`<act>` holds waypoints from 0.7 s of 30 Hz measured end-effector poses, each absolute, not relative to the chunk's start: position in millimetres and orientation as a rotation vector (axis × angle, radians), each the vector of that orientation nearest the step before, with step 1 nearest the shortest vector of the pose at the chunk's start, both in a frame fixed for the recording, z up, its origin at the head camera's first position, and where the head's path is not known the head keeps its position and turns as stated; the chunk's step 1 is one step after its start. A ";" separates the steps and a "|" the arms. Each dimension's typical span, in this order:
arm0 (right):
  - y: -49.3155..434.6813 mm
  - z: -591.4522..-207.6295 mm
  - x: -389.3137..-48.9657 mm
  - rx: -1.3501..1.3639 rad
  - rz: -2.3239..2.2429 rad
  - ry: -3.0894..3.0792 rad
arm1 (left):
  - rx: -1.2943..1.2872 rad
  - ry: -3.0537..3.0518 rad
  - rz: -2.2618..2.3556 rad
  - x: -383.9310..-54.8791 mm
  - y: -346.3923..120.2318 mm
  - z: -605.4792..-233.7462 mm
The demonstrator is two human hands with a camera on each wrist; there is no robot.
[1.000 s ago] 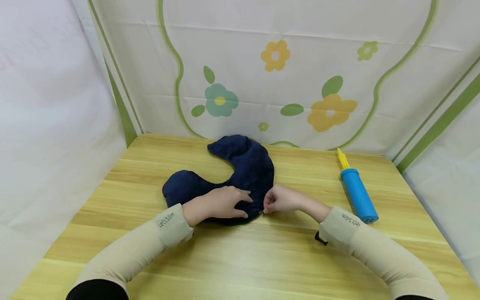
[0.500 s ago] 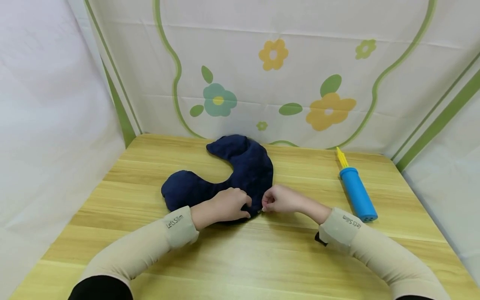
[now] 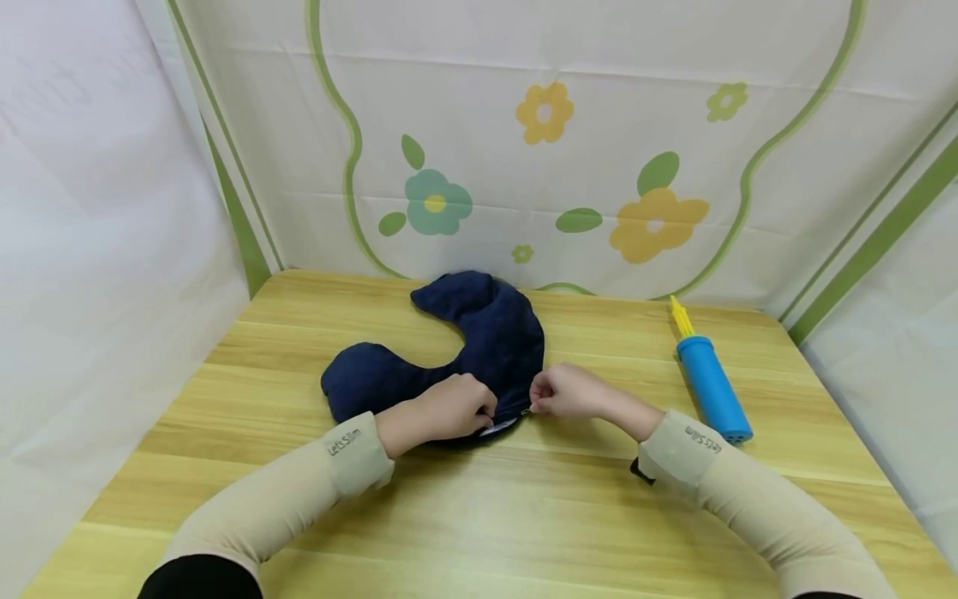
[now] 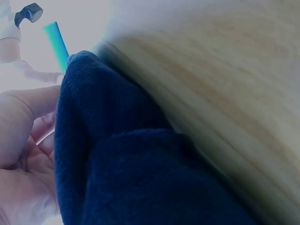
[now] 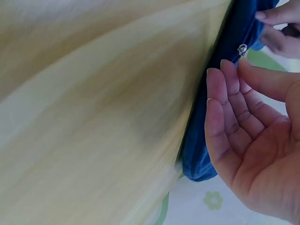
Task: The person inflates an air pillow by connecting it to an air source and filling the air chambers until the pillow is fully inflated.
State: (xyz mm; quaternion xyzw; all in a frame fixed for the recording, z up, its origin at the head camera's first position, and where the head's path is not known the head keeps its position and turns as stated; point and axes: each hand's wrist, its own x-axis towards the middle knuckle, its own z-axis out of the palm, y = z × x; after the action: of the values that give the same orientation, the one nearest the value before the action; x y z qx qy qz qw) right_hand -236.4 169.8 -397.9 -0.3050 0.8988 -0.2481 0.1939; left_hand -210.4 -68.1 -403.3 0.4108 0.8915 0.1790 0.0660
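White side cloth point(image 3: 97, 208): hangs at the far left, lightly creased.
Wood-grain counter point(image 3: 524, 516): spans the scene, its back edge meeting the backdrop point(image 3: 464, 91), white fabric with green wavy lines and yellow, teal and green flowers.
Beige left sleeve point(image 3: 284, 491): reaches in from the lower left, black at its lower end, lettering near the cuff.
Navy neck pillow point(image 3: 501, 333): lies on the counter near the middle, soft and creased, its curve opening to the left and away from the person; one end points left, the other lies near the backdrop.
Left hand point(image 3: 449, 408): fingers curled, pinching the pillow's near edge.
Pale strip point(image 3: 500, 428): shows at that edge just right of the left hand; too small to tell what it is.
Zip pull point(image 3: 525, 412): small and metallic, at the pillow's near right edge.
Right hand point(image 3: 563, 391): thumb and forefinger pressed together, pinching the pull; the other fingers bend inward.
Beige right sleeve point(image 3: 748, 499): comes from the lower right, lettered too, with a dark piece point(image 3: 642, 472) under the cuff.
Blue hand pump point(image 3: 714, 391): lies on the counter at far right, well apart from the pillow, its yellow nozzle point(image 3: 682, 318) towards the backdrop.
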 end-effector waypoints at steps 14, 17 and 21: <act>190.7 -401.6 -260.6 -0.752 -0.648 2.660 | 1.264 2.660 0.582 -209.9 -76.6 -405.2; 196.8 -406.8 -267.1 -0.786 -0.716 2.645 | 1.257 2.650 0.598 -210.3 -78.9 -405.9; 202.2 -412.2 -270.6 -0.857 -0.821 2.584 | 1.273 2.624 0.558 -211.8 -79.9 -402.9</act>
State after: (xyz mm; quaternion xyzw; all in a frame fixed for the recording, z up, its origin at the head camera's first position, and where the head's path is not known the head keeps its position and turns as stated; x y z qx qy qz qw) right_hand -270.6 202.2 -412.2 -0.2980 0.8987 -0.2855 0.1484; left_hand -211.8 -79.9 -402.9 0.4272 0.8804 0.1872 0.0858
